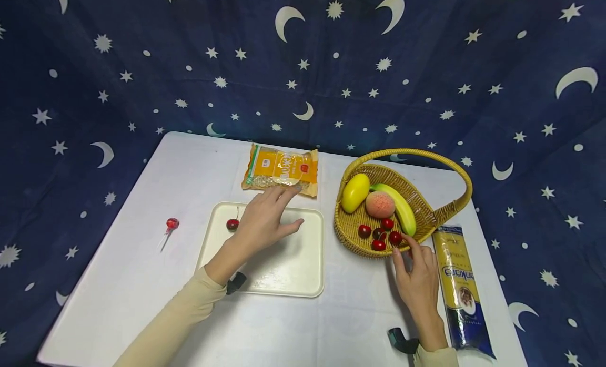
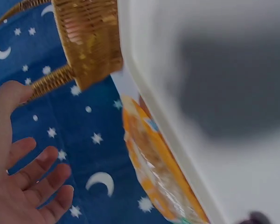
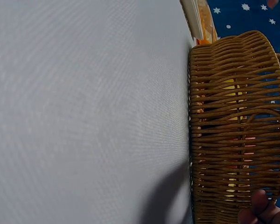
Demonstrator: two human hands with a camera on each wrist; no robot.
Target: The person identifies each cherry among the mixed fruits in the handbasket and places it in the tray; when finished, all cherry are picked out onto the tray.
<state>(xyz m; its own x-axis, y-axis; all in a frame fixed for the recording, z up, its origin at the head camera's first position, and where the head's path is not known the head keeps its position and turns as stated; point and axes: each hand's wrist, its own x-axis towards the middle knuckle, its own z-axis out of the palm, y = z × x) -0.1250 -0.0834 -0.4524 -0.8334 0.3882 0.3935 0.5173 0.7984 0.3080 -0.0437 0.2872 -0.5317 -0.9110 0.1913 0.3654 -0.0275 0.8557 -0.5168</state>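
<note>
From afar I read "ankara" on the lower-right packet [image 1: 460,289]; on the central orange bag [image 1: 280,170], characters are unclear.

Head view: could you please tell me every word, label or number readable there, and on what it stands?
"ankara": on the long blue-and-yellow plastic packet; its smaller print is too small to read.
Orange, partly clear plastic bag: Chinese characters, too blurred to read with certainty.

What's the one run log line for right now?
left hand: over cream rectangular tray | right hand: at front rim of tan woven basket | tray: round red cherry | basket: more red cherries
</note>
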